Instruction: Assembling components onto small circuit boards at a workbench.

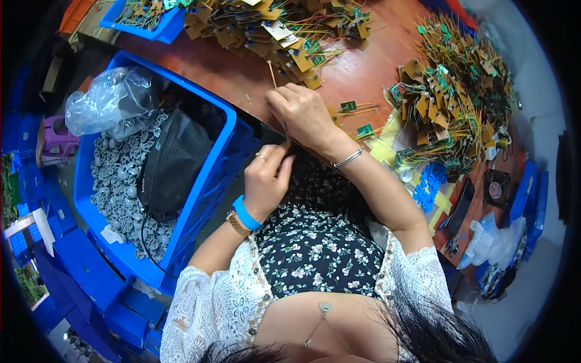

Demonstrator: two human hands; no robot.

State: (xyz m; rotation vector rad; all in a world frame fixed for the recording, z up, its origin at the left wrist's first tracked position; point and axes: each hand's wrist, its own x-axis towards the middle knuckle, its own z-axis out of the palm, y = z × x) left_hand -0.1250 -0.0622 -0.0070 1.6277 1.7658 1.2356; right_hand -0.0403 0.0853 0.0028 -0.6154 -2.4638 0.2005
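A thin tan wire-like strand (272, 75) pokes up past the closed fingers of my right hand (305, 115), over the near edge of the table. Just below and to the left, my left hand (268, 181) pinches thumb and finger together close under the right hand. Whatever sits between those fingertips is too small to make out. To the right of my right hand lie two small green circuit boards with thin wires, one green board (348, 106) farther off and another green board (365, 130) nearer me.
Wired boards form a heap (242, 27) at the back and another heap (448, 103) at right. A blue bin (227, 130) at left holds grey round parts, a black mesh bag (175, 163) and clear plastic (112, 100). Blue pieces (430, 184) lie on the red-brown table (357, 63).
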